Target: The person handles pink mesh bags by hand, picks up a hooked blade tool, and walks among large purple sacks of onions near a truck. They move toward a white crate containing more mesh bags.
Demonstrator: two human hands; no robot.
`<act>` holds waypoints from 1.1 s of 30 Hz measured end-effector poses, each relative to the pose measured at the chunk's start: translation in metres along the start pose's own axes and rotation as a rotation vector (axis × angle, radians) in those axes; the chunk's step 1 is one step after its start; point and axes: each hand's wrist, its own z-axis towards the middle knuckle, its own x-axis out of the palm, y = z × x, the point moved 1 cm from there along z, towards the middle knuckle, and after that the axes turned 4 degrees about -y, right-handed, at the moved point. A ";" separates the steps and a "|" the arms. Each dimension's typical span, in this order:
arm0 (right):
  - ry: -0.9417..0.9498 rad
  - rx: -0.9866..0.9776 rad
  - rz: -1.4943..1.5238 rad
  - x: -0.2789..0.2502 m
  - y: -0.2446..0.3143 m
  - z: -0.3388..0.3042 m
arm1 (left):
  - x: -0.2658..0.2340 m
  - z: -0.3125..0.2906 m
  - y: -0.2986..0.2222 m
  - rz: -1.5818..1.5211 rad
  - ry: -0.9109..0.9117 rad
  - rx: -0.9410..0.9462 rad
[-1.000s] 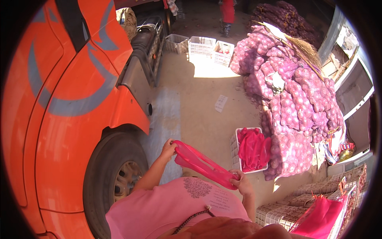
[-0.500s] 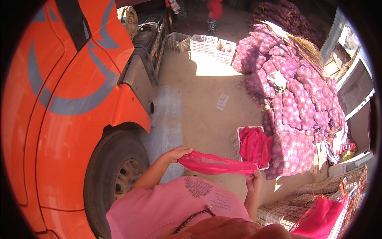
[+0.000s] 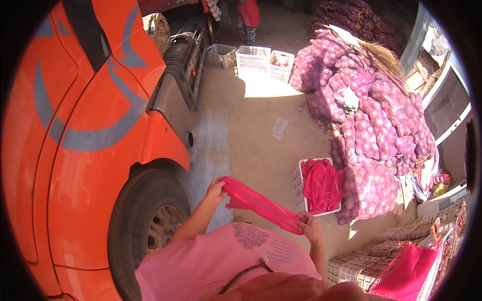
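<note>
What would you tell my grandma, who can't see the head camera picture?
Someone's left hand and right hand hold a piece of bright pink netting between them. To the right, a white plastic crate of pink nets stands beside piled mesh sacks of round purplish bulbs; to the left is an orange truck with a black tire.

A distant person (image 3: 249, 15) is cut off by the top edge.

The person wore a pink top (image 3: 201, 256), its front marked with a rounded, dark, lacy print (image 3: 251, 235) and short rows of small lettering (image 3: 279, 252). A dark, beaded or braided cord (image 3: 240, 277) ended in a small pale knob (image 3: 264, 260). Left hand (image 3: 216, 191) and right hand (image 3: 310, 227) were bare
</note>
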 end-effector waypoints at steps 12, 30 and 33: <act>-0.154 0.127 1.460 -0.021 -0.004 0.014 | 0.018 -0.028 0.000 0.287 0.555 -0.400; -0.365 -0.293 -0.452 0.007 -0.027 0.013 | 0.004 0.002 0.002 -0.197 0.180 -0.062; -0.511 -0.169 -0.177 -0.002 -0.015 0.008 | 0.025 -0.017 -0.008 0.119 0.296 -0.084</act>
